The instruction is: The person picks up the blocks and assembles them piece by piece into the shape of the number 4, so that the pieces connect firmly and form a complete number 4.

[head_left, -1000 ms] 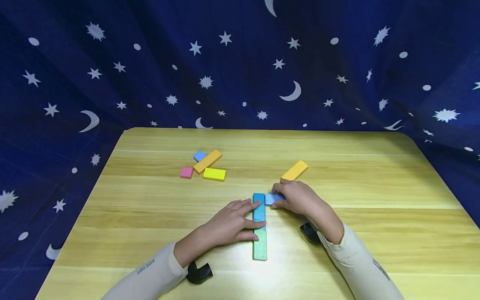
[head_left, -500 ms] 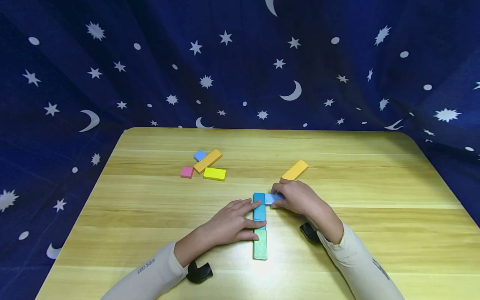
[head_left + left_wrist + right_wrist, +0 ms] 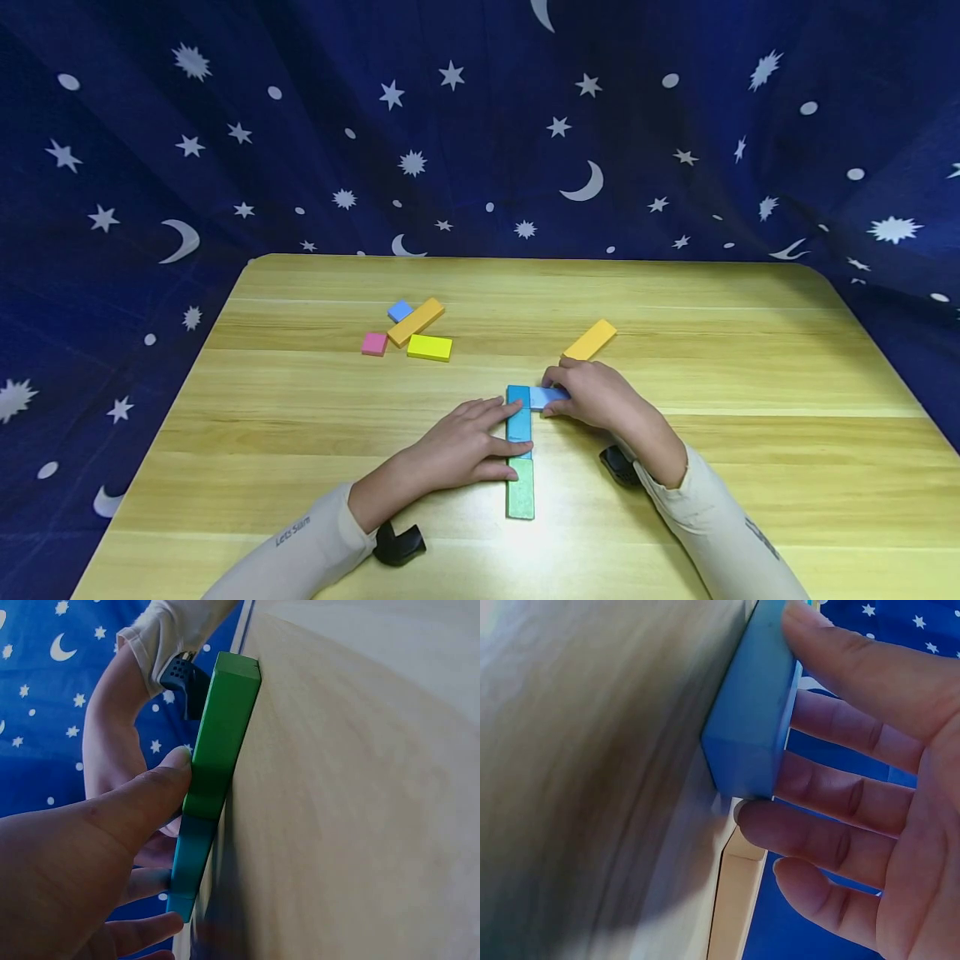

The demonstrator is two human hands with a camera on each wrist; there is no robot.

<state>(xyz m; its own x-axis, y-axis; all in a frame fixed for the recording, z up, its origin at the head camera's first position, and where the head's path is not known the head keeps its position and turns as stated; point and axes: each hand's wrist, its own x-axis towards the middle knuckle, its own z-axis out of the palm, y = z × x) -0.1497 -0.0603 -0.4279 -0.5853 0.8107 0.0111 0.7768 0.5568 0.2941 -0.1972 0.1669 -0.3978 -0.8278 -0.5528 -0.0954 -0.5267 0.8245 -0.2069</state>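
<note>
In the head view a green block [image 3: 521,498] and blue blocks [image 3: 518,427] lie end to end in a straight row on the wooden table. My left hand [image 3: 457,450] comes in from the left, fingers spread, with fingertips on the blue part and thumb at the green block's edge. A light blue block [image 3: 542,399] stands out to the right from the row's far end, close against it. My right hand [image 3: 600,396] holds its other end between thumb and fingers. The right wrist view shows the thumb on one side of this block [image 3: 750,712] and fingers on the other.
Just beyond my right hand lies an orange block [image 3: 591,339]. Farther left are a second orange block [image 3: 416,322], a small blue block [image 3: 400,311], a pink block [image 3: 374,344] and a yellow block [image 3: 430,348]. A starry blue cloth [image 3: 480,133] hangs behind the table.
</note>
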